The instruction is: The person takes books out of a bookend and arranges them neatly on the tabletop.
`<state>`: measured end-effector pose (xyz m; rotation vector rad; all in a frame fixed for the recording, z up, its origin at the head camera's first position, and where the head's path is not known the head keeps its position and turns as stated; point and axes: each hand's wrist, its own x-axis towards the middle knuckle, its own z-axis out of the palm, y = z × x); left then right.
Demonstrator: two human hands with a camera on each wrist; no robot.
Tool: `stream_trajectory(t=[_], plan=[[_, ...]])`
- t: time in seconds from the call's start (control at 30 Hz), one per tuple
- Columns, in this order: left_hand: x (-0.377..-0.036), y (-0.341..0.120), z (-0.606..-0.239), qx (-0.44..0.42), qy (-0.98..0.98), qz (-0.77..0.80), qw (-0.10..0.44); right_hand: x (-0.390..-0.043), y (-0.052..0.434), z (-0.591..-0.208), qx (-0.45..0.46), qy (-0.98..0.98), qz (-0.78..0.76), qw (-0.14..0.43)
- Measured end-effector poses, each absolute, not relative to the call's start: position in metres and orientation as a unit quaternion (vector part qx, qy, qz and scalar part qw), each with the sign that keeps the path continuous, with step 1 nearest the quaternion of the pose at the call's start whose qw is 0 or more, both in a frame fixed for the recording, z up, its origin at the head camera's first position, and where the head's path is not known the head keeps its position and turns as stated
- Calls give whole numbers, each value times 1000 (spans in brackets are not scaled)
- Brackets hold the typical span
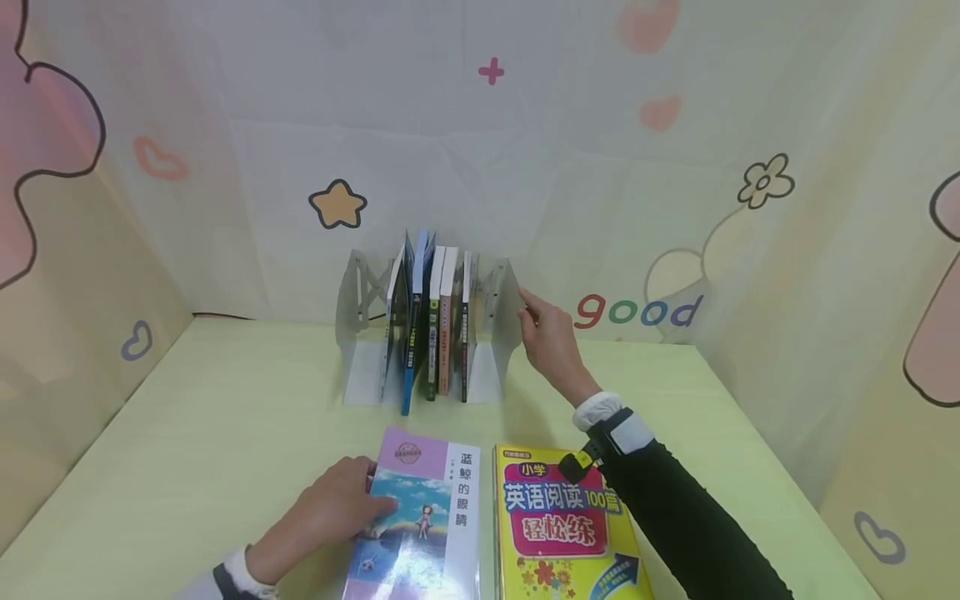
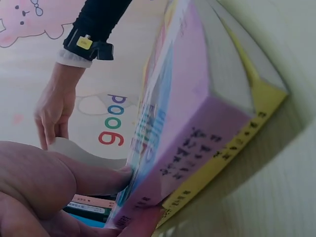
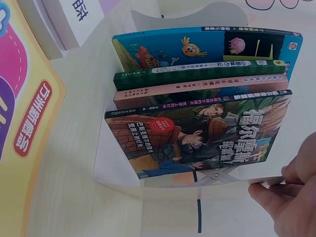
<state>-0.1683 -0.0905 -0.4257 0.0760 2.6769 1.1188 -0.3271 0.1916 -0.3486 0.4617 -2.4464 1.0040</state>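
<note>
Your left hand point(image 1: 330, 508) rests on the purple book point(image 1: 420, 521) at the bottom centre of the head view, thumb curled over its near edge. A yellow book point(image 1: 558, 525) lies just beside it. Your right hand point(image 1: 547, 337) pinches the top of the bookend point(image 1: 504, 333) at mid-frame, where upright books point(image 1: 431, 325) stand on the table point(image 1: 225, 417).

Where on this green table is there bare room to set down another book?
Free: the pale green table left of the grey metal book rack, and its right part beyond the black sleeve. Crowded: the front middle, with the purple book and yellow book.
</note>
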Motion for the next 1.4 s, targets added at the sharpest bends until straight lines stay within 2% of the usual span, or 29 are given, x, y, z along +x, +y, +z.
stream_trajectory(t=[0.5,1.4], plan=[[-175,-96,-427,2,903,396,164,-327,192,-349,170,-888,363,227],[-169,-89,-422,13,907,387,166,-325,190,-346,168,-888,363,225]])
